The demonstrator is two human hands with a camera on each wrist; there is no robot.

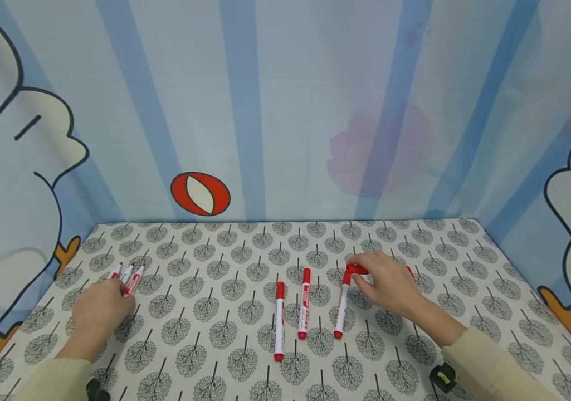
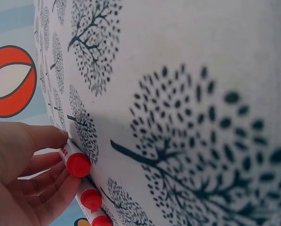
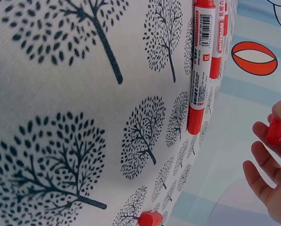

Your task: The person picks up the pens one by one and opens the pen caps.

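At the left of the table, my left hand [image 1: 102, 306] pinches an uncapped whiteboard marker [image 1: 135, 280] between thumb and fingers. Its red end [image 2: 78, 165] faces the left wrist camera. Two more uncapped markers lie right beside it, dark tips pointing away. My right hand [image 1: 388, 281] pinches a loose red cap [image 3: 274, 131] between thumb and forefinger, raised above the table in the right wrist view. Close to that hand lies a capped marker [image 1: 342, 306], white with red ends. Two similar capped markers, one in the middle [image 1: 304, 303] and one further left [image 1: 279, 323], lie roughly parallel to it.
Another red cap [image 3: 150, 218] rests on the table, partly hidden behind my right hand in the head view. A tree-patterned cloth [image 1: 205, 340] covers the table. A striped cartoon curtain [image 1: 285, 111] borders the back and sides.
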